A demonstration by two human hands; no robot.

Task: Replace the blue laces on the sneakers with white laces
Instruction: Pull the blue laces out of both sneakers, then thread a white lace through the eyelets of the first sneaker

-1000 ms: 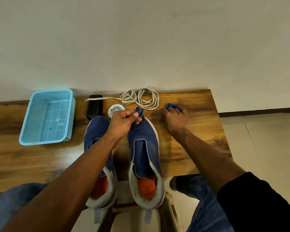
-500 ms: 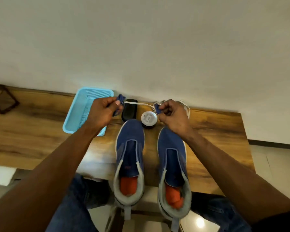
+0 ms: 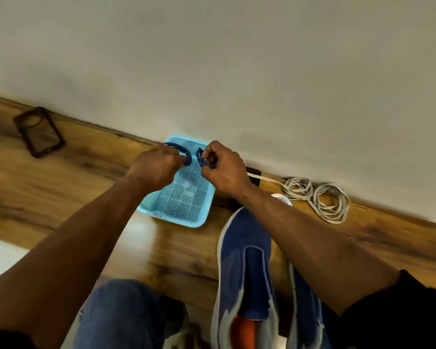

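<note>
Two bundled dark blue laces held above the light blue perforated plastic basket [image 3: 199, 217]: one looped blue lace [image 3: 180, 149] gripped in the left hand [image 3: 154, 165]; second blue lace [image 3: 202, 159] pinched in the right hand [image 3: 224, 170]; coiled white flat laces [image 3: 317, 197] lie on the wooden table [image 3: 61, 187] by the wall; two blue fabric sneakers [image 3: 244, 268], unlaced, toes toward wall.

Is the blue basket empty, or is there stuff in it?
Empty as far as it shows: the basket has only bare mesh. Both blue laces are bunched in the left hand and right hand above it.
</note>
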